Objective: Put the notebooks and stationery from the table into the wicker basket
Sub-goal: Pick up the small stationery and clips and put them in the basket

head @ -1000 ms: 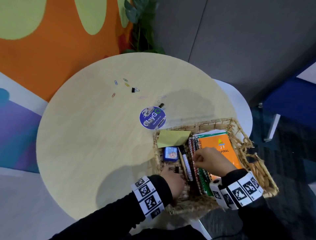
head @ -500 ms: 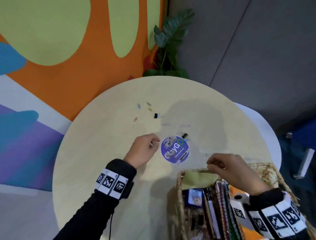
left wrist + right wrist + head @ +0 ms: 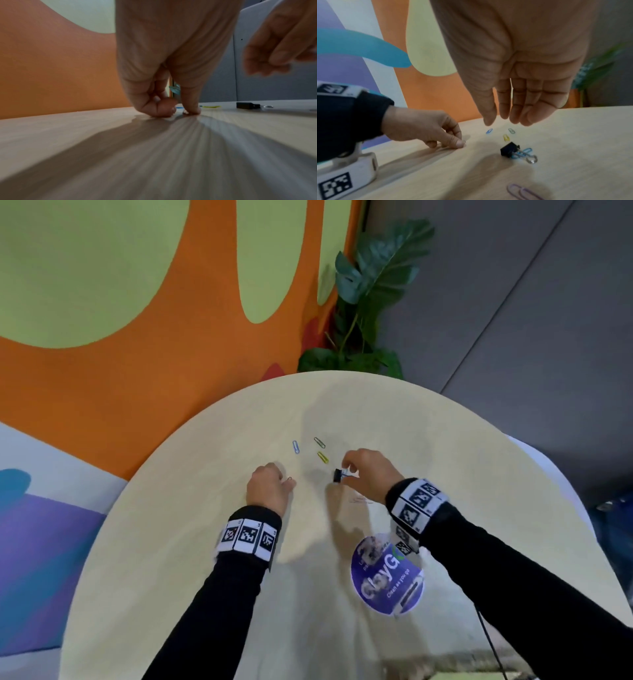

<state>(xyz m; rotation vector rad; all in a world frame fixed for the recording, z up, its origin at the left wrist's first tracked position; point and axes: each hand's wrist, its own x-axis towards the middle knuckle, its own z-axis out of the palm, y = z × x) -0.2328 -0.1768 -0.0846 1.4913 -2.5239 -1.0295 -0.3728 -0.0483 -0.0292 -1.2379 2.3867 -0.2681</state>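
Observation:
Small stationery lies on the round table (image 3: 191, 542): a black binder clip (image 3: 337, 475) (image 3: 509, 150) with a blue paper clip (image 3: 527, 150) beside its wire handles, plus blue (image 3: 295, 446), green (image 3: 319, 442) and yellow (image 3: 322, 457) paper clips farther back. My right hand (image 3: 346, 469) (image 3: 501, 120) hovers just above the binder clip, fingers straight, holding nothing. My left hand (image 3: 286, 481) (image 3: 178, 112) has its curled thumb and forefinger down on the tabletop, pinching a small reddish paper clip (image 3: 290, 479). Only the wicker basket's rim (image 3: 462, 660) shows, at the bottom edge.
A round purple sticker (image 3: 387, 575) is stuck to the table near my right forearm. Two pale paper clips (image 3: 522, 192) lie nearer to me than the binder clip. A potted plant (image 3: 363, 302) and the painted wall stand behind the table.
Both hands left the basket and moved out to the clips at the far side of the table. My head tilted up, so the basket slid nearly out of view.

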